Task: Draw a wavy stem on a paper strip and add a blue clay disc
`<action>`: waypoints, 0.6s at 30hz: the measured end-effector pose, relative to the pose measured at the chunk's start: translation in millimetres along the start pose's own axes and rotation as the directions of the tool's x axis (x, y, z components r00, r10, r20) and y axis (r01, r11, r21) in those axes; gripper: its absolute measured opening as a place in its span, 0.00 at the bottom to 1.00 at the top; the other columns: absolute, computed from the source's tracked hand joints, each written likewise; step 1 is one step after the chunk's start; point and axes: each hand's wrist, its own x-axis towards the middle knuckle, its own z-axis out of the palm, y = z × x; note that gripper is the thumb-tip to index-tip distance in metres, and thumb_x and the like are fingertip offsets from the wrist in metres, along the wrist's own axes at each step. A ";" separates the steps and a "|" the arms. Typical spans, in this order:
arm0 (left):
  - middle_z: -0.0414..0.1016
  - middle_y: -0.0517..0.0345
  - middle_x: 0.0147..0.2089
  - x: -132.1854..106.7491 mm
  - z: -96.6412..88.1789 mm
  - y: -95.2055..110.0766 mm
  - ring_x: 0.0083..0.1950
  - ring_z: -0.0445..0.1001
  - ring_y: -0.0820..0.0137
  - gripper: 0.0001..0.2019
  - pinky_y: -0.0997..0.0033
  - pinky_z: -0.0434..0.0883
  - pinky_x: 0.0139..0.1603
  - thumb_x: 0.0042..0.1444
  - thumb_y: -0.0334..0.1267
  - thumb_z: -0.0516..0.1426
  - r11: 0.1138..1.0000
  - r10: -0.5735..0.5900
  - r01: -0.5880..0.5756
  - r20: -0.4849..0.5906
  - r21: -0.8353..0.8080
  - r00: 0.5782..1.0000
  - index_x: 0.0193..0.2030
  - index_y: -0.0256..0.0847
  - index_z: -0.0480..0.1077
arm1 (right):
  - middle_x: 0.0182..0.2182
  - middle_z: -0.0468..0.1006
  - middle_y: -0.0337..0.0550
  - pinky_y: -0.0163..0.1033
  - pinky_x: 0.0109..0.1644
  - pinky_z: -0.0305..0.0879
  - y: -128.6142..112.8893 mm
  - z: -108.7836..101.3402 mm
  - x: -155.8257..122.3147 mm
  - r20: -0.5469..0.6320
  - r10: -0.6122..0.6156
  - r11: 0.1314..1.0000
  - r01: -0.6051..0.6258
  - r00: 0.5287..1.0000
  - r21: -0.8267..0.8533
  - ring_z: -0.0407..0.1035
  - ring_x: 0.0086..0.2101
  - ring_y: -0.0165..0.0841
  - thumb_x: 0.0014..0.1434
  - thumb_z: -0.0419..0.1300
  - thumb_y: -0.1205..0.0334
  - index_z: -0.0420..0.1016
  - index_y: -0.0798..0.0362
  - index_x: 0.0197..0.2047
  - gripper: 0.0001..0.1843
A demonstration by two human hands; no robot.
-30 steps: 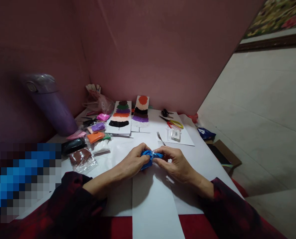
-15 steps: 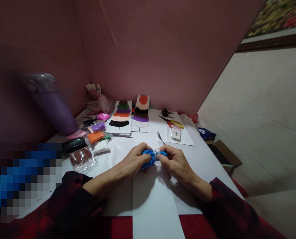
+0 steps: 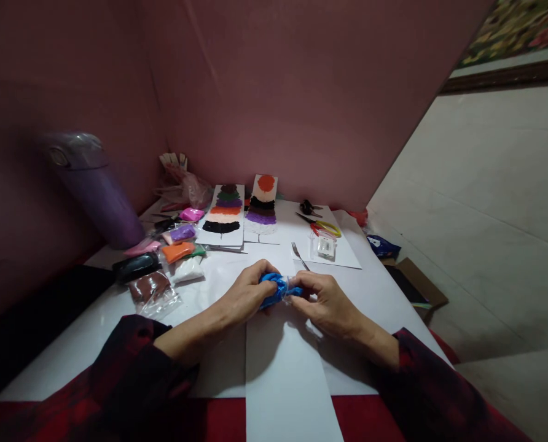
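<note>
A small clear packet of blue clay (image 3: 276, 290) is held between both hands, just above a white paper strip (image 3: 283, 374) on the table. My left hand (image 3: 245, 294) wraps the packet's left end. My right hand (image 3: 322, 302) pinches its right end with thumb and fingers. Both sleeves are dark red. Part of the packet is hidden by my fingers.
Several packets of coloured clay (image 3: 178, 252) lie at the left, near a purple flask (image 3: 94, 190). Two cards with coloured clay bands (image 3: 223, 212) lie at the back. A fork (image 3: 298, 255), scissors (image 3: 319, 227) and a small clear bag (image 3: 324, 247) sit behind my hands. A cardboard box (image 3: 414, 282) lies right of the table.
My hands have shifted slightly on the blue packet, the right fingers re-gripping its end. The view has tilted a little.
</note>
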 end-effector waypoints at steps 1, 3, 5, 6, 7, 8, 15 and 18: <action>0.64 0.64 0.25 0.0 0.4 -0.2 0.24 0.63 0.76 0.06 0.75 0.62 0.24 0.47 0.36 0.53 1.000 0.004 -0.004 0.006 0.005 1.000 0.33 0.39 0.63 | 0.22 0.68 0.35 0.32 0.28 0.56 -0.2 0.4 -0.2 0.001 -0.006 1.000 0.006 1.000 -0.013 0.59 0.24 0.26 0.49 0.56 0.72 0.75 0.55 0.30 0.07; 0.64 0.64 0.25 0.0 1.1 -0.3 0.24 0.63 0.76 0.06 0.75 0.62 0.24 0.47 0.36 0.53 1.000 0.005 -0.005 0.024 0.005 1.000 0.33 0.39 0.62 | 0.21 0.66 0.34 0.31 0.27 0.54 -1.7 1.4 -0.8 0.002 0.014 1.000 -0.014 1.000 -0.014 0.58 0.23 0.25 0.47 0.55 0.73 0.73 0.55 0.27 0.07; 0.64 0.64 0.25 -0.3 1.3 0.2 0.24 0.63 0.76 0.06 0.75 0.61 0.23 0.47 0.35 0.53 1.000 -0.002 0.002 0.052 0.005 0.999 0.34 0.39 0.62 | 0.20 0.64 0.33 0.30 0.25 0.53 -3.7 2.3 -1.4 0.013 0.076 0.996 -0.076 0.997 0.040 0.56 0.22 0.24 0.46 0.55 0.73 0.70 0.55 0.26 0.05; 0.64 0.65 0.24 -0.6 1.2 0.7 0.23 0.63 0.76 0.06 0.75 0.61 0.23 0.47 0.35 0.52 1.000 -0.004 0.004 0.063 0.008 0.998 0.34 0.39 0.62 | 0.19 0.63 0.32 0.30 0.23 0.52 -4.4 2.6 -1.6 0.030 0.125 0.988 -0.127 0.992 0.093 0.55 0.21 0.24 0.46 0.55 0.72 0.70 0.55 0.26 0.04; 0.64 0.65 0.24 -0.8 0.9 1.2 0.23 0.62 0.76 0.06 0.75 0.60 0.23 0.47 0.35 0.52 1.000 -0.004 0.003 0.070 0.015 0.998 0.34 0.39 0.62 | 0.18 0.62 0.31 0.29 0.21 0.51 -4.8 2.7 -1.8 0.056 0.181 0.969 -0.188 0.982 0.161 0.54 0.19 0.23 0.47 0.56 0.70 0.69 0.54 0.27 0.03; 0.64 0.65 0.23 -1.1 0.6 1.6 0.22 0.62 0.76 0.06 0.75 0.60 0.23 0.47 0.34 0.52 1.000 -0.002 0.000 0.073 0.022 0.997 0.34 0.39 0.62 | 0.17 0.61 0.30 0.29 0.19 0.50 -4.7 2.8 -2.0 0.086 0.240 0.939 -0.254 0.967 0.234 0.54 0.17 0.23 0.48 0.56 0.69 0.69 0.54 0.28 0.02; 0.64 0.65 0.24 -1.3 -0.1 2.3 0.22 0.62 0.76 0.06 0.75 0.59 0.23 0.47 0.34 0.53 1.000 -0.011 0.011 0.060 0.009 0.998 0.34 0.39 0.63 | 0.18 0.63 0.30 0.29 0.18 0.51 1.2 -0.3 0.2 0.062 0.353 0.816 -0.340 0.934 0.468 0.55 0.15 0.22 0.51 0.62 0.59 0.70 0.55 0.33 0.09; 0.64 0.65 0.24 -0.7 -0.4 2.2 0.22 0.62 0.76 0.06 0.75 0.59 0.23 0.47 0.34 0.53 1.000 -0.019 0.019 0.030 0.003 0.999 0.34 0.39 0.62 | 0.20 0.65 0.32 0.30 0.18 0.51 0.7 -2.2 1.1 0.056 0.314 0.858 -0.309 0.948 0.410 0.55 0.16 0.22 0.53 0.60 0.58 0.72 0.55 0.35 0.09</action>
